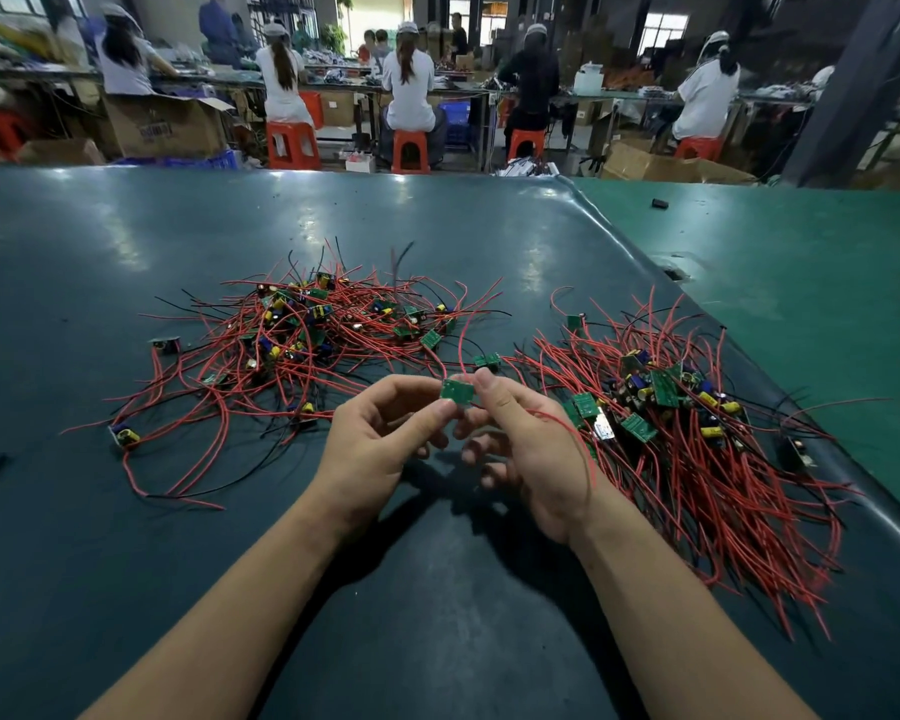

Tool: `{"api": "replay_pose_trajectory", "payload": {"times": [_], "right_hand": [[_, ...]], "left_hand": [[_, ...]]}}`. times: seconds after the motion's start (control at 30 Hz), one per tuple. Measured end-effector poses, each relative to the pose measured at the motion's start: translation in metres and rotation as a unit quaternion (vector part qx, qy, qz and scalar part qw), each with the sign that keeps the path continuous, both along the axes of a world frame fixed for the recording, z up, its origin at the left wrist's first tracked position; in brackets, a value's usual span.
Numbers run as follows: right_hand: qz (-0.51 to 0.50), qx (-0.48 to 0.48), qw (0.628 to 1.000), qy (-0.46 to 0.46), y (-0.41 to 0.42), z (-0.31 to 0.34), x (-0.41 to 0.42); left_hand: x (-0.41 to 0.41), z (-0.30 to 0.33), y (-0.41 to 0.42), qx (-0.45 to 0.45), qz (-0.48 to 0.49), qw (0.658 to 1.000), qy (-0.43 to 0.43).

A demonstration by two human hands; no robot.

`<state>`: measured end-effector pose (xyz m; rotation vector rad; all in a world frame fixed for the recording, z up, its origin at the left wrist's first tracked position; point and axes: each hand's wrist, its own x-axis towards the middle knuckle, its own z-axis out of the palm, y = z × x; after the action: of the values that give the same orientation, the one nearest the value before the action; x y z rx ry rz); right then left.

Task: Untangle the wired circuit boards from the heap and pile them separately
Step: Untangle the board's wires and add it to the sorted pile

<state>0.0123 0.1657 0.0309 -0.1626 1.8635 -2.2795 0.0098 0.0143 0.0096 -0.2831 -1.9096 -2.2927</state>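
1. Circuit boards lie in a tangled heap [302,330] on the table [126,241], with a sorted pile [697,433] to the right.
2. Left hand [380,439] and right hand [520,449] both pinch one green board [457,391] between the two piles, fingers curled.
3. Its red wire [450,335] runs back into the heap: draw it out slowly, and don't yank.

The counter [126,241] is dark teal and glossy; a brighter green mat [801,262] lies to the right. The tangled heap [307,330] and the sorted pile [687,433] show red wires, a few black ones, green circuit boards, and yellow and blue capacitors. The held board [457,391] is green. Background stools [292,145] are orange-red.
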Motion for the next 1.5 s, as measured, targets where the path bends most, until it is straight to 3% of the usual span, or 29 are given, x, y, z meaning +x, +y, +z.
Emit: {"api": "replay_pose_trajectory", "payload": {"times": [0.33,0.6,0.77,0.9,1.03,1.1,1.17,1.27,1.3,1.4,1.5], "right_hand": [[-0.061,0.071,0.993,0.075,0.001,-0.006,0.000],[-0.012,0.052,0.996,0.076,-0.005,-0.007,0.003],[-0.023,0.064,0.994,0.082,-0.006,-0.009,0.002],[-0.014,0.007,0.998,0.065,-0.008,-0.010,0.002],[0.036,-0.161,0.986,0.009,-0.005,-0.005,0.002],[0.036,-0.117,0.992,0.033,-0.007,-0.008,0.004],[0.019,-0.011,0.996,0.092,-0.013,-0.011,0.004],[-0.051,0.132,0.968,0.208,-0.018,-0.015,0.002],[-0.057,0.122,0.969,0.207,-0.019,-0.017,0.002],[-0.024,-0.032,0.994,0.103,-0.020,-0.015,0.005],[-0.045,-0.129,0.990,0.019,-0.017,-0.006,0.003]], "left_hand": [[0.001,0.000,0.003,-0.039,0.030,0.999,-0.007],[-0.003,-0.001,0.002,0.031,0.040,0.998,-0.039],[-0.001,-0.002,0.000,-0.010,0.015,0.999,-0.034],[-0.002,0.001,-0.002,0.021,0.007,0.998,-0.067],[-0.002,0.005,-0.002,0.109,-0.002,0.991,-0.078],[-0.002,0.003,-0.003,0.125,0.008,0.989,-0.076],[-0.002,0.002,-0.004,0.112,0.014,0.991,-0.077],[-0.003,-0.001,-0.005,0.071,0.014,0.995,-0.069],[-0.003,-0.001,-0.004,0.071,0.013,0.995,-0.068],[-0.004,0.002,-0.003,0.121,-0.001,0.989,-0.089],[-0.003,0.006,-0.002,0.201,-0.032,0.974,-0.102]]}}
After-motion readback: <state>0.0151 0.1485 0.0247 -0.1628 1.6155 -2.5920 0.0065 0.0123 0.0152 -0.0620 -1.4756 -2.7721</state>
